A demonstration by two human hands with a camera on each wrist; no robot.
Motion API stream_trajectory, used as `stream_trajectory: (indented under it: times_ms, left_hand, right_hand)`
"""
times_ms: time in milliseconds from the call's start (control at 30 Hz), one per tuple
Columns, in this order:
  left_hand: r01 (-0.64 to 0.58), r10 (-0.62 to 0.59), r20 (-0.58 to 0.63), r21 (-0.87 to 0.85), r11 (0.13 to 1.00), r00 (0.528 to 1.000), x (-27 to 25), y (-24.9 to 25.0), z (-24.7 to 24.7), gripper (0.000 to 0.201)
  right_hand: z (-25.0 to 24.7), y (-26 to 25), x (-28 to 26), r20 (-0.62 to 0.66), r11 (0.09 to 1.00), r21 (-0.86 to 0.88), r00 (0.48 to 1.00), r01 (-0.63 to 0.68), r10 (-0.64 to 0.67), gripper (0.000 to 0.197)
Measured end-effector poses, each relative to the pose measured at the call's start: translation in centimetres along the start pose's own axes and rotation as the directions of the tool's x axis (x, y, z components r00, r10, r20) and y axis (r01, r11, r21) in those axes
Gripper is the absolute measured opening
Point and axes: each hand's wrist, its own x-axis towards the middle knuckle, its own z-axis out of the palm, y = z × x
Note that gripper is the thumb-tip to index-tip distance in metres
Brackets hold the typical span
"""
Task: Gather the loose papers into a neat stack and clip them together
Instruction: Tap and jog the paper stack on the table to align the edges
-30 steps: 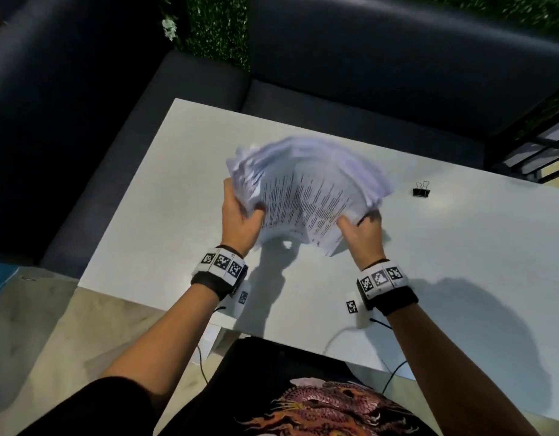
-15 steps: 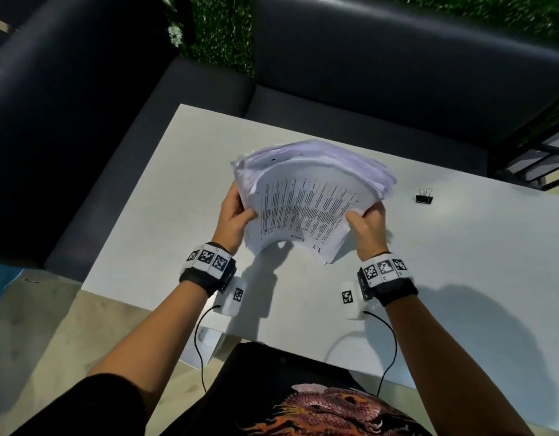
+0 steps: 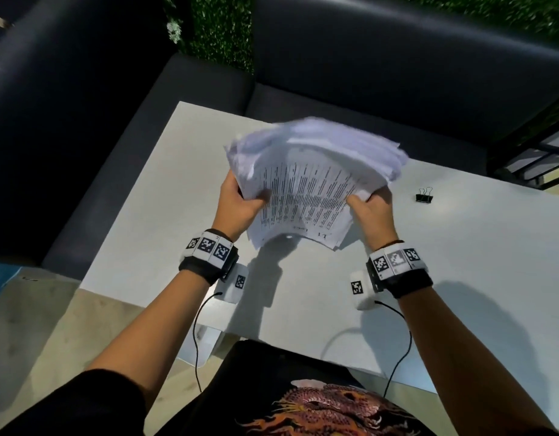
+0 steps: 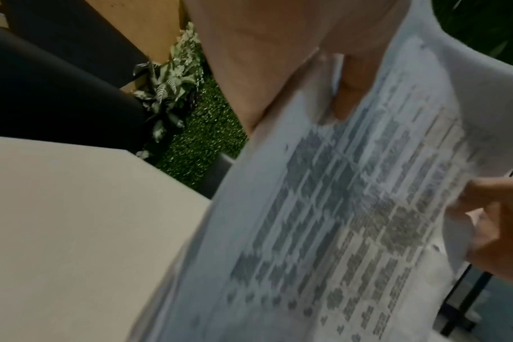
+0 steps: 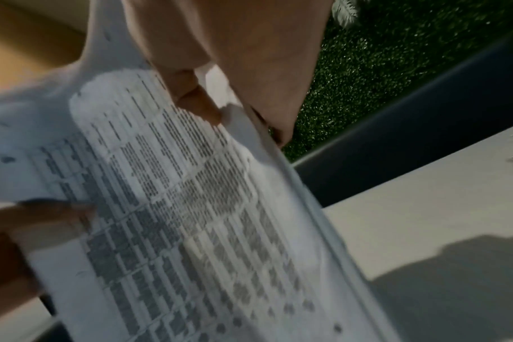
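Note:
A thick sheaf of printed white papers (image 3: 312,180) is held upright above the white table (image 3: 460,262), its sheets uneven and blurred at the top. My left hand (image 3: 240,202) grips its left edge, thumb on the front sheet. My right hand (image 3: 371,209) grips the right edge the same way. The left wrist view shows the papers (image 4: 352,208) with my left hand's thumb (image 4: 352,92) on them; the right wrist view shows the papers (image 5: 191,208) pinched by my right hand (image 5: 220,81). A black binder clip (image 3: 424,196) lies on the table to the right of the papers.
A dark sofa (image 3: 366,58) wraps round the table's far and left sides, with a green hedge wall (image 3: 221,29) behind. Cables (image 3: 397,357) run from both wrist units over the near table edge. The papers' shadow falls on the table below them.
The sheaf has been jogged between both hands: it dropped slightly half a second ago and is blurred and lifting again now. Both grips stay on its side edges. The clip has not moved.

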Motion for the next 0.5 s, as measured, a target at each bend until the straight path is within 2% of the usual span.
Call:
stream_trajectory:
  times_ms: [67,167,233,267,300,333,367,400,433,467,500]
  left_hand:
    - [0.034,-0.037,0.072,0.044,0.998,0.997,0.0,-0.8,-0.4,0.047]
    - [0.051,-0.057,0.152,0.047,0.998,0.987,0.5,-0.7,-0.5,0.047]
    - [0.062,-0.066,0.184,0.027,0.998,0.981,0.9,-0.3,-0.6,0.046]
    - [0.061,-0.066,0.196,0.028,0.998,0.978,1.1,-0.2,-0.6,0.047]
    - [0.061,-0.066,0.202,0.034,0.998,0.977,1.2,-0.2,-0.8,0.047]
    - [0.063,-0.069,0.205,0.039,0.997,0.976,1.3,-0.2,-0.9,0.047]
    - [0.064,-0.072,0.207,0.043,0.997,0.976,1.4,-0.2,-0.9,0.048]
    - [0.064,-0.071,0.213,0.042,0.997,0.974,1.4,-0.2,-1.0,0.049]
    - [0.06,-0.068,0.223,0.041,0.997,0.972,1.4,-0.1,-1.0,0.049]
    - [0.058,-0.066,0.234,0.04,0.998,0.97,1.5,-0.1,-1.1,0.05]
    - [0.057,-0.064,0.24,0.037,0.998,0.969,1.5,-0.1,-1.1,0.05]
  right_hand:
    - [-0.4,0.8,-0.2,0.068,0.997,-0.06,0.996,-0.05,0.055,0.03]
    - [-1.2,-0.9,-0.8,0.079,0.999,-0.039,0.997,-0.014,0.017,0.046]
    - [-1.5,-3.4,-1.9,0.008,0.99,-0.042,0.991,0.134,-0.133,0.068]
    - [-1.4,-5.0,-2.7,-0.046,0.96,-0.132,0.965,0.249,-0.256,0.075]
    - [-1.0,-6.6,-3.5,-0.07,0.893,-0.265,0.916,0.364,-0.395,0.079]
    - [-0.4,-7.9,-4.2,-0.045,0.776,-0.413,0.841,0.476,-0.54,0.079]
    - [0.5,-9.2,-4.8,0.028,0.628,-0.547,0.762,0.553,-0.647,0.078]
    - [1.5,-9.6,-5.0,0.14,0.472,-0.658,0.711,0.587,-0.689,0.079]
    - [2.5,-9.8,-4.8,0.274,0.322,-0.737,0.699,0.594,-0.661,0.082]
    - [3.5,-9.7,-4.6,0.398,0.207,-0.775,0.715,0.598,-0.575,0.085]
    - [4.1,-9.3,-4.2,0.491,0.135,-0.779,0.73,0.612,-0.476,0.087]
